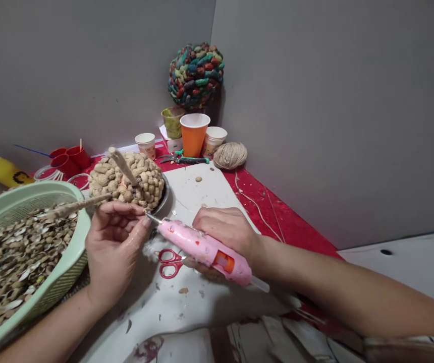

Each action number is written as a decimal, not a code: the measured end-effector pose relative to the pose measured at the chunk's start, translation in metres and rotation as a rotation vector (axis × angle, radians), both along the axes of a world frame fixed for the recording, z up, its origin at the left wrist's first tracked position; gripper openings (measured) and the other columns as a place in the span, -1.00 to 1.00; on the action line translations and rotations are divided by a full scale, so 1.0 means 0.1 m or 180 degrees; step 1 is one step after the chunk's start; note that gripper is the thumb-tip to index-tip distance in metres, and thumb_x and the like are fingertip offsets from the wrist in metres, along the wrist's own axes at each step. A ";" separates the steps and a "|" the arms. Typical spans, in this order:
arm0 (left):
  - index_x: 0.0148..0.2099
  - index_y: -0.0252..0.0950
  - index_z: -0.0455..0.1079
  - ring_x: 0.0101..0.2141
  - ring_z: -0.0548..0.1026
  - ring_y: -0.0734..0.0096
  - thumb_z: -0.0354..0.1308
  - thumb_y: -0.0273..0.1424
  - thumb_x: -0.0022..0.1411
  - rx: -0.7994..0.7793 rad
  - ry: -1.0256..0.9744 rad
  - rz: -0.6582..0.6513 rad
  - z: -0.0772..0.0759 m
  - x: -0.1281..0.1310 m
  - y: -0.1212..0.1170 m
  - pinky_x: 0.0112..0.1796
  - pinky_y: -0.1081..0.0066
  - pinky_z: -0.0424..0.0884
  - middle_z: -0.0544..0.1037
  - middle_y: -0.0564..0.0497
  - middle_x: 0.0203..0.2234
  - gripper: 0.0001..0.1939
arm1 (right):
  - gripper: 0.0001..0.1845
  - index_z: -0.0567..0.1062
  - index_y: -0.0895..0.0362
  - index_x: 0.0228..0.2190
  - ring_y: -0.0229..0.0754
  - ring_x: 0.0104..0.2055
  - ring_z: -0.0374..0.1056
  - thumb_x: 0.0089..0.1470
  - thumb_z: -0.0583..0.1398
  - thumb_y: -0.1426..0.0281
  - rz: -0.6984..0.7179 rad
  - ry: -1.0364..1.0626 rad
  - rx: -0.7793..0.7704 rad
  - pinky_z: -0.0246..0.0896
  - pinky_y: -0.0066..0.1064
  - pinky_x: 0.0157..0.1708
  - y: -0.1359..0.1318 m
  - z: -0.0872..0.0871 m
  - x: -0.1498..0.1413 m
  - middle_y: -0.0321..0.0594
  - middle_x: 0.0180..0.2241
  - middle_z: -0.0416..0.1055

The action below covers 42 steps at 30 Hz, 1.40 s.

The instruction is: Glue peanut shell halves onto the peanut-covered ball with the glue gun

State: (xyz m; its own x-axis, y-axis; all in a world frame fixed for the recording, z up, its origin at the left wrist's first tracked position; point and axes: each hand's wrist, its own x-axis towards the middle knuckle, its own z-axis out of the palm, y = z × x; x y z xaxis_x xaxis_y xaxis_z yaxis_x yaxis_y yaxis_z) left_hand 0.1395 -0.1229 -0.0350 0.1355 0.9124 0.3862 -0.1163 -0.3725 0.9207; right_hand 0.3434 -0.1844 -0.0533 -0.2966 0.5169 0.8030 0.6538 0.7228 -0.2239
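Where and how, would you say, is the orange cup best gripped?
Probably by the near rim, pinched from above: the orange cup stands upright, mouth open, with a stained cup and white cups close on either side and a green-handled tool at its foot.

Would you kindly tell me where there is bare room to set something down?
Mostly bare: pale board between peanut ball and twine ball, crumbs aside; red cloth right of the twine strand. Crowded: around the cups and the green basket.
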 end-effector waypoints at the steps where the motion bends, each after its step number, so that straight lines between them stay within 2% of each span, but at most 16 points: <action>1: -0.23 -0.19 0.45 -0.37 0.55 0.60 0.44 -0.52 0.07 0.0043 0.0056 0.0051 0.00 0.00 -0.01 -0.29 0.63 0.51 0.62 0.13 -0.33 -0.73 | -0.55 0.26 0.13 -0.53 -0.33 -0.50 0.15 0.29 0.15 0.12 0.0004 -0.0015 -0.0003 0.02 -0.44 -0.50 0.00 -0.01 0.01 -0.32 -0.57 0.24; 8: -0.23 -0.13 0.44 -0.36 0.55 0.50 0.43 -0.49 0.08 0.0102 0.0279 0.0218 0.03 0.04 -0.03 -0.31 0.53 0.53 0.61 0.11 -0.34 -0.73 | -0.68 0.27 0.13 -0.49 -0.32 -0.47 0.13 0.27 0.14 0.27 0.0048 -0.0157 -0.0064 -0.02 -0.44 -0.47 0.01 -0.07 0.07 -0.31 -0.53 0.26; 12: -0.25 -0.15 0.43 -0.36 0.56 0.47 0.44 -0.50 0.05 0.0226 0.0362 0.0296 0.04 0.06 -0.04 -0.32 0.48 0.53 0.61 0.12 -0.36 -0.72 | -0.67 0.26 0.13 -0.51 -0.32 -0.49 0.12 0.26 0.12 0.25 -0.0036 -0.0208 -0.0018 -0.04 -0.41 -0.48 0.01 -0.07 0.05 -0.31 -0.55 0.23; 18: -0.24 -0.11 0.44 -0.34 0.57 0.42 0.43 -0.47 0.07 0.0298 0.0386 0.0269 0.04 0.05 -0.06 -0.31 0.42 0.54 0.60 0.10 -0.35 -0.73 | -0.77 0.26 0.14 -0.51 -0.33 -0.48 0.08 0.18 0.11 0.41 -0.0092 -0.0270 0.0024 -0.07 -0.41 -0.47 0.01 -0.05 0.06 -0.33 -0.55 0.19; 32: -0.23 -0.15 0.43 -0.34 0.60 0.44 0.45 -0.46 0.08 0.0190 0.0327 0.0211 0.02 0.03 -0.05 -0.28 0.45 0.56 0.62 0.11 -0.33 -0.73 | -0.72 0.25 0.14 -0.52 -0.34 -0.51 0.06 0.22 0.12 0.36 -0.0180 -0.0353 0.0056 -0.09 -0.42 -0.51 0.00 -0.03 0.09 -0.35 -0.57 0.18; 38: -0.21 -0.17 0.46 -0.33 0.59 0.50 0.45 -0.48 0.08 0.0093 0.0218 0.0145 0.00 0.01 -0.03 -0.28 0.53 0.54 0.62 0.12 -0.32 -0.73 | -0.58 0.27 0.14 -0.55 -0.36 -0.52 0.07 0.30 0.12 0.20 -0.0180 -0.0322 0.0056 -0.07 -0.44 -0.52 0.00 -0.03 0.09 -0.35 -0.58 0.18; 42: -0.22 -0.17 0.47 -0.33 0.59 0.51 0.46 -0.49 0.07 0.0064 0.0125 0.0108 0.00 0.02 -0.01 -0.27 0.54 0.54 0.63 0.13 -0.34 -0.73 | -0.66 0.28 0.15 -0.52 -0.36 -0.51 0.08 0.24 0.15 0.27 -0.0210 -0.0349 -0.0115 -0.08 -0.44 -0.50 -0.01 -0.06 0.11 -0.35 -0.56 0.19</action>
State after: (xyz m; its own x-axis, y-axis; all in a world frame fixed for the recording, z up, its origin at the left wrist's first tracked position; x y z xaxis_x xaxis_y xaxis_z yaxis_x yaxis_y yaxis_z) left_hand 0.1415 -0.1243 -0.0348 0.1199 0.9089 0.3994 -0.0673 -0.3939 0.9167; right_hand 0.3543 -0.1850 -0.0593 -0.3458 0.5662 0.7483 0.7217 0.6701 -0.1735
